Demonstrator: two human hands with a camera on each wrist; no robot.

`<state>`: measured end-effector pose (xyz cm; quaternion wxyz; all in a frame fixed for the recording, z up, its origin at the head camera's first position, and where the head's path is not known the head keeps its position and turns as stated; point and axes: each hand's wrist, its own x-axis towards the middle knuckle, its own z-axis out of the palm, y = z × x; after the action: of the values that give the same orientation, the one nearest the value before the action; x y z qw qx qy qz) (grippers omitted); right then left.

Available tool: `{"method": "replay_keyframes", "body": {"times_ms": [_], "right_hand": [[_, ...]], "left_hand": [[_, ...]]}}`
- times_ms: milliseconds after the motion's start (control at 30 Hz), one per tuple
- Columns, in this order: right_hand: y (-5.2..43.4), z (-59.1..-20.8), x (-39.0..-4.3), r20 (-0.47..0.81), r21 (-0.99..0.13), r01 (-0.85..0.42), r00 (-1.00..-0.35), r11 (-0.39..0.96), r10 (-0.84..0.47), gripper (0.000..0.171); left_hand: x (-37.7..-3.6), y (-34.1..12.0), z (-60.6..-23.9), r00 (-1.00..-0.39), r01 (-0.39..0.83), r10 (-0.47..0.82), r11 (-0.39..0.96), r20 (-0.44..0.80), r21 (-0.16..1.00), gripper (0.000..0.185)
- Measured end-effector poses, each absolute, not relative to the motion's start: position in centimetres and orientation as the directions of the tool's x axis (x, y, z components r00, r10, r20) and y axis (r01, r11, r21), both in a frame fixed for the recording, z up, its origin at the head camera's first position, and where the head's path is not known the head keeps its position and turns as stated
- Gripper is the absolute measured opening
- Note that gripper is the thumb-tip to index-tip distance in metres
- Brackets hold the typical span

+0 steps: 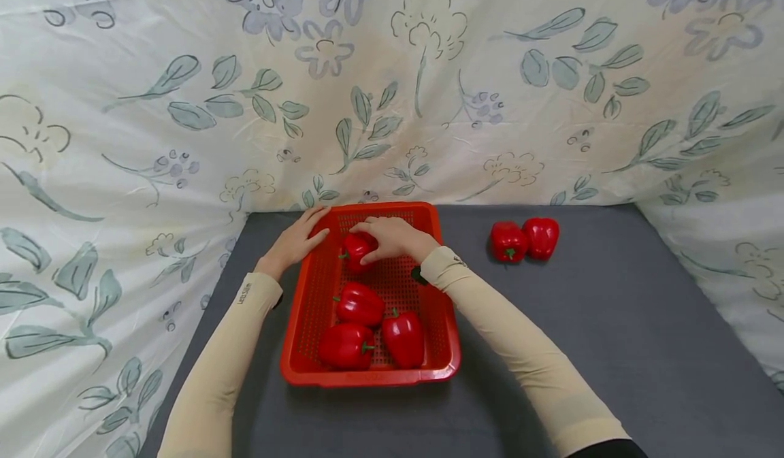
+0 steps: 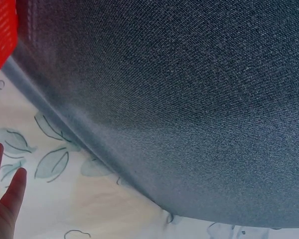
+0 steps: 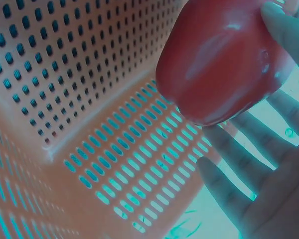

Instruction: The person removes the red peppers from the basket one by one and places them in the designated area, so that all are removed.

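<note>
In the head view my right hand (image 1: 397, 236) grips a red bell pepper (image 1: 355, 252) over the far part of a red plastic basket (image 1: 367, 378). The right wrist view shows the same pepper (image 3: 219, 64) between thumb and fingers, its lower end close over the slotted wall. My left hand (image 1: 295, 240) rests at the basket's far left rim, fingers extended; in the left wrist view only its spread fingertips show at the lower left. Nearer me in the basket lie three more red peppers: one in the middle (image 1: 360, 304), one front left (image 1: 346, 346) and one front right (image 1: 403, 339).
Two red bell peppers, one on the left (image 1: 508, 241) and one on the right (image 1: 541, 237), sit side by side on the dark grey tabletop (image 1: 588, 349), right of the basket. A floral cloth (image 1: 380, 70) hangs behind the table and along its sides.
</note>
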<state>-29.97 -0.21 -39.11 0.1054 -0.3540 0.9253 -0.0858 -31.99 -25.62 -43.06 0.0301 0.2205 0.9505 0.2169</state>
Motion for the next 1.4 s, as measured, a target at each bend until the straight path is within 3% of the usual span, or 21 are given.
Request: {"method": "replay_keyframes", "body": {"times_ms": [933, 1400], "right_hand": [[5.2, -36.2, -30.5, 0.050, -0.454, -0.551, -0.800, 0.700, -0.598, 0.073], [8.4, -35.9, -30.9, 0.109, -0.484, -0.527, -0.828, 0.698, -0.550, 0.071]], "left_hand": [[-32.2, -25.7, -43.2, -0.899, 0.410, 0.437, 0.813, 0.033, 0.414, 0.060], [-32.2, -25.8, -43.1, -0.898, 0.413, 0.439, 0.812, 0.034, 0.412, 0.061]]}}
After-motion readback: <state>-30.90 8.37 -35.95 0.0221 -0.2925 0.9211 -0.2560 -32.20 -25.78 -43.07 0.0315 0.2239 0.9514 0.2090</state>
